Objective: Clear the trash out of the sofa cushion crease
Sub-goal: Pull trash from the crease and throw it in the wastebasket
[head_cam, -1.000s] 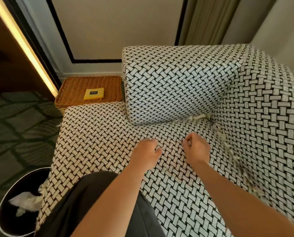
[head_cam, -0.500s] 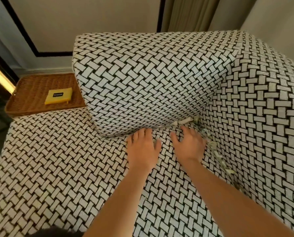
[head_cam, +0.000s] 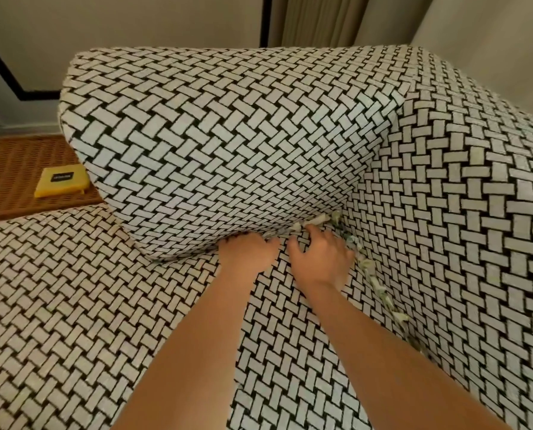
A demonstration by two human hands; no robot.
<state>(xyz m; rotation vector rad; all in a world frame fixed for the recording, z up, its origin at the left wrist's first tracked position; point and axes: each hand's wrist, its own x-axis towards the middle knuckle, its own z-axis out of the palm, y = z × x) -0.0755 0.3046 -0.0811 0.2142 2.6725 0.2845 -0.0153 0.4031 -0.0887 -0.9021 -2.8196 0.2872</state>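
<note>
Trash (head_cam: 372, 276), pale shredded scraps, lines the crease from the corner forward, and I'd judge almost all of it remains. The right hand (head_cam: 321, 259) lies spread beside it, holding nothing. The left hand (head_cam: 248, 251) tucks its fingers under the back cushion (head_cam: 228, 150), so I cannot tell its grip.

Brown wicker tray (head_cam: 11, 169), far left, partly cut by frame edge. Yellow flat packet (head_cam: 61, 183) lies on the tray at its right end, with a black label (head_cam: 62, 177) on top, text too small to read. Behind the tray: pale skirting (head_cam: 17, 119), then a beige wall (head_cam: 135, 26) with a black trim line (head_cam: 1, 69) running diagonally down to a corner. Far right of the tray, along the top edge: vertical black strip (head_cam: 266, 20), then a beige pleated curtain (head_cam: 321, 20), then a plain wall (head_cam: 491, 41).
</note>
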